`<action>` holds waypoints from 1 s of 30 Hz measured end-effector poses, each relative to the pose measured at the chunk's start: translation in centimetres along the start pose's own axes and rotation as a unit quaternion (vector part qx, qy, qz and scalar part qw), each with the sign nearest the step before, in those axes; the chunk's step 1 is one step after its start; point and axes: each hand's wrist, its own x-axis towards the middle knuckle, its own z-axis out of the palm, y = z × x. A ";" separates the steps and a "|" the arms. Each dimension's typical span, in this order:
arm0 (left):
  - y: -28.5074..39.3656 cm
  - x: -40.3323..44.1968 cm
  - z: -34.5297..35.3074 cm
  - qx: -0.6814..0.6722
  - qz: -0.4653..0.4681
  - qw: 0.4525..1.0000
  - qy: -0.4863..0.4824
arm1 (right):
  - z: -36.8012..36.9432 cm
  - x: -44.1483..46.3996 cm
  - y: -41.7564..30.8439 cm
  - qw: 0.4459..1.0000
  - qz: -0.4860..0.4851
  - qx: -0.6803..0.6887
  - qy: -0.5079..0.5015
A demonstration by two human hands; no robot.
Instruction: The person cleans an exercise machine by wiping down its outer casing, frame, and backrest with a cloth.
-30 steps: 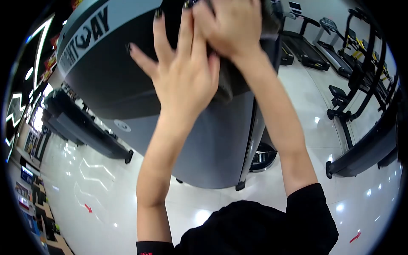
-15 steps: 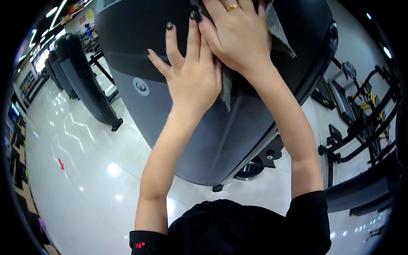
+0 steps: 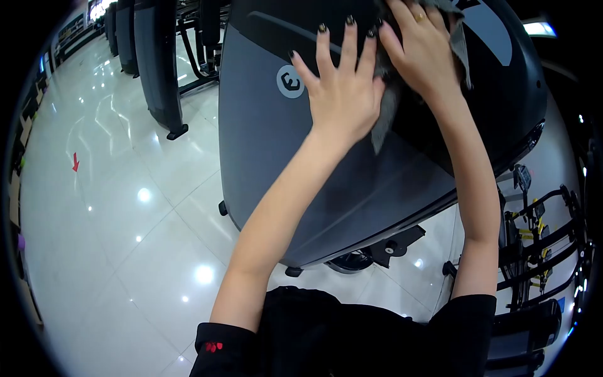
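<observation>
- Nearest: black shirt [image 3: 364, 339], two sleeves; red print [image 3: 214, 347] on the left one. Two bare forearms reach forward.
- Left hand [image 3: 342, 103]: grip open, fingers spread over the casing, thumb side against grey cloth [image 3: 384, 119].
- Right hand [image 3: 427, 60]: laid over cloth, which shows on both sides of it. Whether the grip is closed on it: cannot tell, fingertips partly cut off at the frame edge. One ring [image 3: 419, 17] on this hand.
- Cloth count: at least one. Two portions visible; whether they join under the right hand is hidden.
- Gym machine casing [image 3: 326, 182]: one under the hands, grey lower part, black upper part, one round emblem [image 3: 290, 81], two feet seen below. Cloth lies on the black part.
- Technique (judgement): appears to be wiping. Keep the cloth flat beneath the palms, press evenly, follow the curve in overlapping strokes; tuck in the loose corners so that they do not drag. The ring is best kept off the finish.
- Beyond: glossy tiled floor [image 3: 147, 251], one red arrow [image 3: 75, 162].
- Farther left: at least three upright machine casings [image 3: 157, 69] in a row. Right: dark exercise equipment with yellow parts [image 3: 539, 226]; overlapping, not countable.
</observation>
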 end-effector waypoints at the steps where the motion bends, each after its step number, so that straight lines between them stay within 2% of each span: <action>1: -0.2 1.1 0.1 -0.002 -0.003 1.000 0.020 | 0.4 0.8 0.3 1.000 -0.006 -0.013 0.021; 4: -0.6 2.5 0.6 0.051 0.003 0.998 0.040 | 2.4 2.2 1.0 0.996 -0.044 -0.018 0.080; 5: -0.6 2.3 0.8 0.026 -0.025 0.999 0.030 | 3.0 2.3 0.8 0.995 -0.052 -0.006 0.082; 6: -0.7 2.0 1.0 0.036 -0.039 0.997 0.049 | 3.3 2.2 0.6 0.995 -0.063 0.004 0.072; 12: -1.7 -0.7 1.2 0.002 -0.096 0.995 0.011 | 4.6 0.9 -1.5 0.995 -0.065 0.079 -0.007; 13: -1.8 -1.0 1.2 0.004 -0.099 0.995 0.016 | 5.4 0.6 -1.2 0.996 -0.077 0.036 -0.001; 18: -2.3 -2.1 1.4 -0.011 -0.126 0.992 0.014 | 6.1 -0.1 -2.1 0.994 -0.090 0.033 -0.047; 20: -2.7 -2.3 1.4 -0.011 -0.129 0.991 0.017 | 6.5 -0.2 -2.4 0.991 -0.096 0.075 -0.048; 30: -3.1 -2.5 1.4 -0.029 -0.149 0.988 0.003 | 7.0 0.3 -3.0 0.990 -0.103 0.078 -0.063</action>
